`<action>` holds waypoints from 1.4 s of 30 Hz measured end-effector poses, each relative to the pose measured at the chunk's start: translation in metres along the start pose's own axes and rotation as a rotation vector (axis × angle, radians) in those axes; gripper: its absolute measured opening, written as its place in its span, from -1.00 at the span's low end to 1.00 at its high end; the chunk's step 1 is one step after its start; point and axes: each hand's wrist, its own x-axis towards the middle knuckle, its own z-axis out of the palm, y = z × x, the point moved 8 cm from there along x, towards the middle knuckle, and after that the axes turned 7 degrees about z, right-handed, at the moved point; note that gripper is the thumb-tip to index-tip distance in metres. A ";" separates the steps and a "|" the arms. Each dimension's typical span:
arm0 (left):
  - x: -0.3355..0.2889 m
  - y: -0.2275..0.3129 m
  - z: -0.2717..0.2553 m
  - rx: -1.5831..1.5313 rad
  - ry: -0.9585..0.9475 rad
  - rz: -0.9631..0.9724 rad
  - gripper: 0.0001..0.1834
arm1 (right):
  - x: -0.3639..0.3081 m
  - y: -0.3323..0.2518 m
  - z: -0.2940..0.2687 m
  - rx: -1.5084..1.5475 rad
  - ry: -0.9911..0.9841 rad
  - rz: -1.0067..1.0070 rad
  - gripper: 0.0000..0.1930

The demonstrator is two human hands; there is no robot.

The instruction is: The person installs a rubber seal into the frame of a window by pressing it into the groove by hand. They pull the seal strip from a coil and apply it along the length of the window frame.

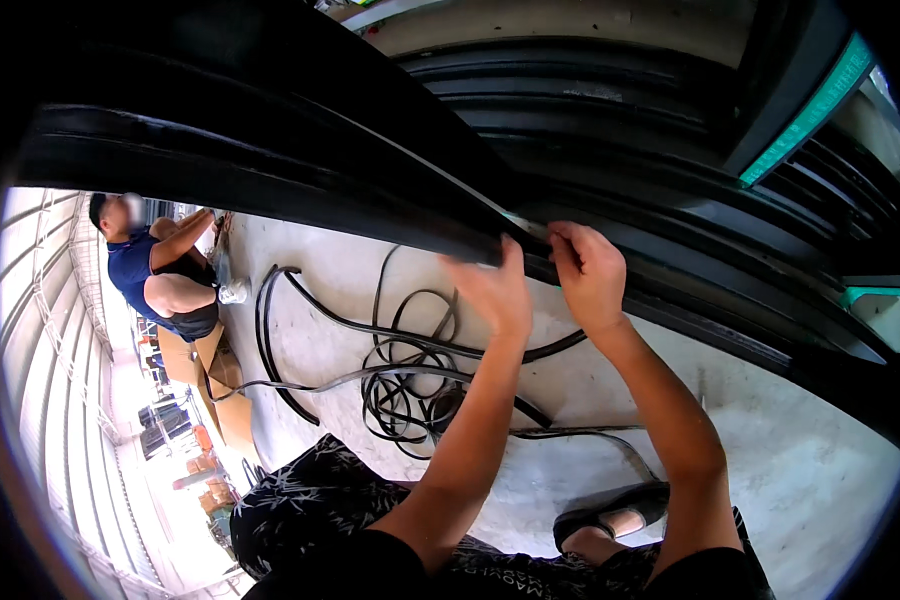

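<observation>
A long black metal-looking beam (270,200) runs across the upper view, with a thin pale strip (425,170) along its seam. At the beam's lower edge is my left hand (492,292), blurred, its thumb raised and held apart from its fingers. Close to its right, my right hand (592,275) has curled fingers and thumb pinched together against the beam, near the end of the pale strip. Whatever sits between those fingertips is too small and dark to name.
Black flexible strips (410,375) lie coiled on the pale floor (770,430) below my arms. More ridged black profiles (590,90) fill the upper right, near a green-labelled bar (805,115). At left a person (160,265) crouches beside opened cardboard (232,415). My sandalled foot (610,520) is below.
</observation>
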 end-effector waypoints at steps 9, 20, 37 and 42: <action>-0.005 -0.010 0.006 0.010 0.020 -0.047 -0.28 | -0.014 0.005 -0.003 -0.014 -0.080 0.073 -0.88; -0.015 -0.035 0.012 0.030 -0.133 -0.043 -0.33 | -0.003 -0.020 -0.003 0.015 -0.062 0.045 -0.87; 0.081 0.092 -0.067 -0.469 -0.031 -0.011 -0.41 | 0.036 -0.159 0.019 0.049 0.127 -0.378 -0.78; 0.081 0.097 -0.062 -0.343 0.017 0.001 -0.22 | 0.042 -0.146 0.016 0.202 0.035 -0.346 -0.78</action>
